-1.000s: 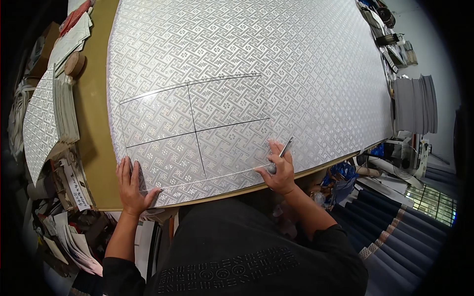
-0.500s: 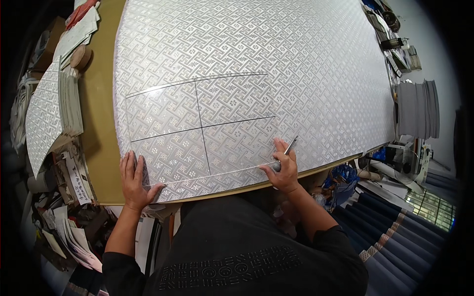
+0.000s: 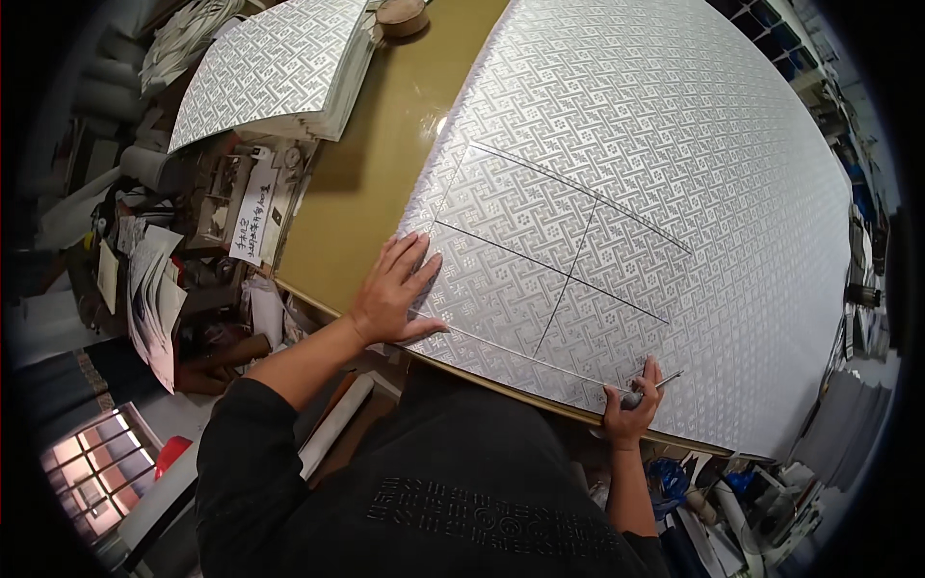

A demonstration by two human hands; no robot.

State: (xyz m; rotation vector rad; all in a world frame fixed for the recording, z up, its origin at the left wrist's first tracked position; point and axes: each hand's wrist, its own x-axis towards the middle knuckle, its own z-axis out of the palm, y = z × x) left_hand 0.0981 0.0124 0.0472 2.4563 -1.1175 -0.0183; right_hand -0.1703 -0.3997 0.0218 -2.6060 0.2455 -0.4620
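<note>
A clear rectangular template (image 3: 520, 289), marked with thin black lines, lies flat on silver-white patterned fabric (image 3: 665, 125). My left hand (image 3: 395, 294) rests open on the template's near left corner, fingers spread and thumb along the near edge. At the near right corner, my right hand (image 3: 631, 409) touches the sheet with thumb and fingertips. A slim, pen-like tool (image 3: 672, 378) is tucked in that hand, its thin end sticking out to the right. A grey rounded part shows by the thumb; the tool's exact kind is unclear.
Left of the fabric's frayed edge, the olive tabletop (image 3: 405, 125) is bare. A stack of patterned sheets (image 3: 279, 67) and a round wooden block (image 3: 402, 16) sit at the far left. Papers (image 3: 154, 299) hang below, and grey folded cloth (image 3: 843, 433) is at right.
The view has swung left, so the table and template appear tilted. Both hands keep about the same places on the template, and the tool stays in my right hand.
</note>
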